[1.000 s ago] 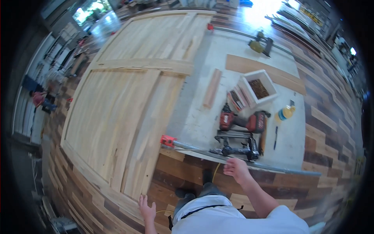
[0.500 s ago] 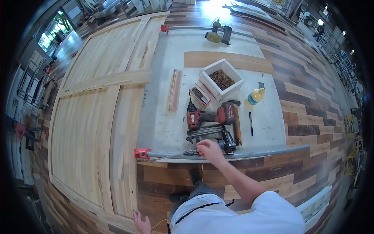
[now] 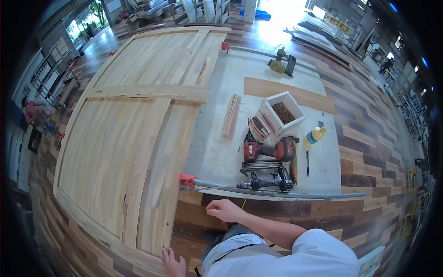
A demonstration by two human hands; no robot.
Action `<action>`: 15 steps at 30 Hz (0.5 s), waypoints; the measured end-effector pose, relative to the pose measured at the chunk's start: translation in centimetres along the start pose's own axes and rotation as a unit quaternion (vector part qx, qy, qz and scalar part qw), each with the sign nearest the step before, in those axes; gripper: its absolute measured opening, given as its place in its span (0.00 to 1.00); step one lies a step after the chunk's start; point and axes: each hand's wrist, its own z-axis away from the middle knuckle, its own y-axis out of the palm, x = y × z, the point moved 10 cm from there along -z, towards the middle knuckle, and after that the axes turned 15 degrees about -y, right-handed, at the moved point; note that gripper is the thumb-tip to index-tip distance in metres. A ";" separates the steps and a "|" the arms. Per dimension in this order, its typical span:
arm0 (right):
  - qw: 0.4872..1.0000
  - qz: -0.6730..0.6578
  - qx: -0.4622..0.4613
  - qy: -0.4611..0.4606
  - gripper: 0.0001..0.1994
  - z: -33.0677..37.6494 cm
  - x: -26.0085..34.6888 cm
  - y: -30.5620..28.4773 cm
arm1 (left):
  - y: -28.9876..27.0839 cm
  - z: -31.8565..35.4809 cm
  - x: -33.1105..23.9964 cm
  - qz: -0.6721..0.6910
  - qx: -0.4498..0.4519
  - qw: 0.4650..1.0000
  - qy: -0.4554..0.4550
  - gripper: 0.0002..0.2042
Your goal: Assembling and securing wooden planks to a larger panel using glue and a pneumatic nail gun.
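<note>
Nearby, the right hand [image 3: 224, 210], grip loosely curled and holding nothing, hovers by the pipe clamp [image 3: 258, 188]; left hand [image 3: 171, 262] flat on the door panel [image 3: 129, 138].

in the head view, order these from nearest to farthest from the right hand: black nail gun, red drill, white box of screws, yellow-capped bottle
From the right hand:
1. Black nail gun, just beyond the hand, by the pipe clamp.
2. Red drill, behind the nail gun.
3. Yellow-capped bottle, off to the right.
4. White box of screws, farther back on the bench; fairly close to the bottle's distance.
</note>
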 end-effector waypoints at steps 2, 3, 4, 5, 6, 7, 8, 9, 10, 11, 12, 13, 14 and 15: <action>0.999 0.019 -0.016 -0.024 0.13 -1.0 0.9 0.1 | 0.0 0.2 0.9 -0.037 -0.016 0.999 0.006 0.27; 0.999 0.023 -0.016 -0.030 0.13 -1.4 1.4 0.1 | 0.6 -0.1 1.9 -0.015 -0.020 1.000 0.006 0.28; 0.998 0.048 -0.011 -0.040 0.13 -1.7 2.5 0.1 | 0.8 -0.2 2.8 0.008 -0.027 1.000 0.001 0.28; 0.998 0.047 -0.016 -0.030 0.13 -1.8 2.1 0.3 | 1.5 -0.2 3.2 0.030 -0.028 0.999 0.013 0.27; 0.998 0.049 -0.015 -0.020 0.13 -1.7 1.3 0.4 | 1.7 -0.5 2.7 0.053 -0.031 0.998 0.021 0.26; 0.999 0.040 -0.026 -0.024 0.12 -1.5 0.7 0.6 | 1.4 -0.3 1.5 0.056 -0.049 0.996 0.053 0.25; 1.000 0.024 -0.011 0.005 0.11 -1.5 0.6 1.5 | 0.9 -0.3 0.7 0.054 -0.070 0.994 0.069 0.24; 0.998 0.010 0.000 0.054 0.12 -1.3 0.2 2.6 | 0.1 -0.3 0.1 0.056 -0.100 0.990 0.077 0.23; 0.997 -0.008 0.016 0.080 0.11 -1.6 -0.5 4.4 | -0.1 -0.5 0.2 0.046 -0.117 0.988 0.089 0.24; 0.996 -0.036 0.035 0.075 0.10 -1.7 -1.4 5.6 | -0.5 -0.6 -0.2 0.054 -0.145 0.984 0.092 0.24; 0.994 -0.051 0.059 0.083 0.10 -1.7 -1.2 7.6 | -0.3 -0.9 0.7 0.054 -0.164 0.983 0.068 0.23; 0.992 -0.052 0.096 0.069 0.10 -1.6 -0.5 9.5 | -1.5 -0.8 0.7 0.064 -0.170 0.981 0.063 0.22; 0.988 -0.043 0.134 0.064 0.10 -1.3 0.6 11.5 | -1.9 -0.6 1.5 0.083 -0.166 0.982 0.043 0.22; 0.985 -0.036 0.163 0.053 0.10 -1.3 1.4 13.4 | -2.1 -0.3 2.1 0.082 -0.163 0.983 0.025 0.22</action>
